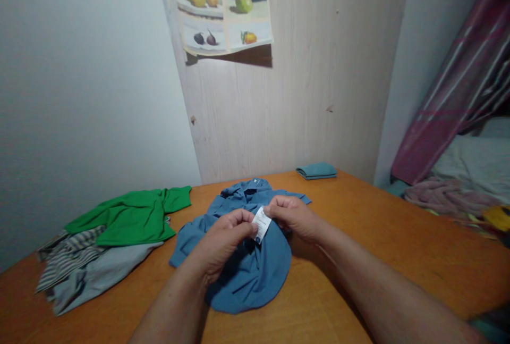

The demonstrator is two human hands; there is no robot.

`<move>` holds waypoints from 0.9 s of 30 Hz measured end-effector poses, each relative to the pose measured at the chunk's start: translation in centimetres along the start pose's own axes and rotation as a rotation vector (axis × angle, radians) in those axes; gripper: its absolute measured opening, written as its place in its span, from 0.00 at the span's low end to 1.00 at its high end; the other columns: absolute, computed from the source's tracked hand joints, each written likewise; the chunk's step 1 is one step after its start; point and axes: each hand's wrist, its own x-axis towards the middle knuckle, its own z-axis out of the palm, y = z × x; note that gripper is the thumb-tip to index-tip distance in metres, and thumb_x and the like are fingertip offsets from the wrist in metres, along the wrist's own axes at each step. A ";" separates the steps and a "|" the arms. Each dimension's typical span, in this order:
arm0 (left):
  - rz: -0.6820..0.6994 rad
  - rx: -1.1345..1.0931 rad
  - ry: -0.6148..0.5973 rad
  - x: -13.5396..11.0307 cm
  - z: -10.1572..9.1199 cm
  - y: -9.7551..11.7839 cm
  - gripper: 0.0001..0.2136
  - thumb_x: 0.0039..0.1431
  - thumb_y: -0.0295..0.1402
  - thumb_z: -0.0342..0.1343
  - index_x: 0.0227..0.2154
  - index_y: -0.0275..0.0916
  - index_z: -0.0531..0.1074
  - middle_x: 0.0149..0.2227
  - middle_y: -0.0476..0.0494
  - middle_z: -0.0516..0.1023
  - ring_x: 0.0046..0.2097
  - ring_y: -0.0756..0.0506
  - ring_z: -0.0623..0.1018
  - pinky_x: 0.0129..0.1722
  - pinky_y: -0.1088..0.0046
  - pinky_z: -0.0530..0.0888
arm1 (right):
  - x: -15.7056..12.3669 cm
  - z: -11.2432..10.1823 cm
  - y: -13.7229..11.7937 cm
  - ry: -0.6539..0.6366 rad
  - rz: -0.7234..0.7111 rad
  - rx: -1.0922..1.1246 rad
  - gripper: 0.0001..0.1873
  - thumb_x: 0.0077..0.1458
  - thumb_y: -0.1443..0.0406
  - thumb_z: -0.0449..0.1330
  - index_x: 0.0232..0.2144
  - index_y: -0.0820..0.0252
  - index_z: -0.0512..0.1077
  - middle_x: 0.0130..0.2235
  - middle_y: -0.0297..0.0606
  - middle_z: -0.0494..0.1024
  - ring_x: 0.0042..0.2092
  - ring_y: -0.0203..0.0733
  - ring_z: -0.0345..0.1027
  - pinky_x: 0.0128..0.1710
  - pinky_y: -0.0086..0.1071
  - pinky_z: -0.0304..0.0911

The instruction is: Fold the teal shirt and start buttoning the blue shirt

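Observation:
A blue collared shirt (247, 275) lies crumpled in the middle of the orange wooden table (378, 237). My left hand (221, 240) and my right hand (292, 216) hover over it, both pinched closed on a small white care label (262, 224) sewn to the shirt. The label is stretched between my fingertips, printed side up. The shirt's collar (249, 187) points toward the wall.
A pile of clothes sits at the table's left: a green shirt (131, 216) over striped (67, 259) and grey garments (95, 277). A folded teal cloth (317, 170) rests by the wall. A fruit poster (225, 14) hangs above. Bedding (458, 174) lies at right.

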 end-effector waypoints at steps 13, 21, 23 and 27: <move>0.014 0.003 0.005 0.1 0.0 -0.3 0.04 0.53 0.32 0.60 0.27 0.38 0.71 0.26 0.51 0.71 0.28 0.52 0.65 0.29 0.76 0.59 | 0.1 -0.1 0.1 -0.013 -0.015 -0.006 0.20 0.51 0.52 0.64 0.22 0.58 0.63 0.20 0.26 0.62 0.22 0.30 0.49 0.22 0.29 0.42; 0.017 0.007 0.004 0.1 -0.2 -0.6 0.04 0.53 0.32 0.59 0.27 0.38 0.71 0.26 0.51 0.71 0.28 0.51 0.65 0.29 0.75 0.60 | 0.0 0.1 -0.1 -0.004 0.003 0.003 0.20 0.50 0.52 0.65 0.22 0.58 0.63 0.20 0.26 0.62 0.22 0.30 0.49 0.22 0.29 0.42; 0.019 0.011 0.007 0.1 -0.1 -0.5 0.04 0.52 0.32 0.60 0.27 0.38 0.71 0.26 0.50 0.71 0.28 0.51 0.66 0.29 0.75 0.60 | 0.0 0.0 -0.1 -0.010 0.000 -0.001 0.20 0.50 0.51 0.65 0.22 0.58 0.63 0.20 0.26 0.62 0.22 0.30 0.49 0.22 0.29 0.43; 0.022 0.020 0.016 0.0 0.0 -0.3 0.05 0.50 0.34 0.61 0.26 0.38 0.71 0.26 0.50 0.71 0.28 0.51 0.66 0.29 0.75 0.61 | 0.1 -0.1 0.0 -0.015 -0.027 -0.024 0.21 0.51 0.51 0.64 0.21 0.58 0.63 0.19 0.26 0.62 0.22 0.30 0.50 0.22 0.29 0.43</move>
